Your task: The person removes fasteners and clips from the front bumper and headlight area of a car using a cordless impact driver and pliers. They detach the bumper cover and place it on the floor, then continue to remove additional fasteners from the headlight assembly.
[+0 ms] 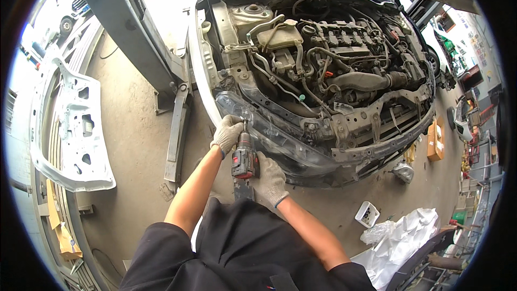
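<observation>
My right hand [270, 180], in a pale knit glove, grips a black and red cordless drill [245, 163]. The drill points away from me at the car's front left corner. Beside its tip is my gloved left hand [228, 132], fingers drawn together close to the bit; whatever they pinch is too small to make out. Both hands are at the edge of a clear-lensed headlight [280, 143] that curves along the corner of the car. Behind it lies the open engine bay with the engine [344, 40] and a coolant tank [280, 36].
A grey lift post [126, 27] and its lift arm [177, 134] stand left of the car. Further left leans a white body panel [81, 124]. Right on the floor are a white tub [367, 214], plastic sheeting [398, 240], a lamp unit [403, 172] and a cardboard box [435, 140].
</observation>
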A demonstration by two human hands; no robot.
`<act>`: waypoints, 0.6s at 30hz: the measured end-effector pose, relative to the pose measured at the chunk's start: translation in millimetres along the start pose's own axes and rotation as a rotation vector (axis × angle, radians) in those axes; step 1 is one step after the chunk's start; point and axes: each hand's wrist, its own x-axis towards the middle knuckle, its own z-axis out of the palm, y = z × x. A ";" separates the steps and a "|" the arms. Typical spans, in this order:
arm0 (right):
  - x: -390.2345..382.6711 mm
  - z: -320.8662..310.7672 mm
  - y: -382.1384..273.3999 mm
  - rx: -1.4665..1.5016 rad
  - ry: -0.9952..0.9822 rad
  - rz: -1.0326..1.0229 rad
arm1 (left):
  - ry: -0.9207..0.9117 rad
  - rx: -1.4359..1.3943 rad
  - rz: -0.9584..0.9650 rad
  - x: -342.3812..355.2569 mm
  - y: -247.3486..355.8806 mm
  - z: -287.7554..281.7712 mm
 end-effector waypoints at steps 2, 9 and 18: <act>4.6 3.6 1.6 -0.009 0.019 -0.007 | 0.002 0.101 -0.019 10.7 -2.3 -1.3; 14.7 10.3 5.2 -0.006 0.056 -0.027 | -0.060 0.299 -0.021 24.3 13.3 -7.1; 14.9 8.1 9.5 -0.070 0.024 -0.030 | -0.093 0.297 -0.158 10.7 46.2 -4.2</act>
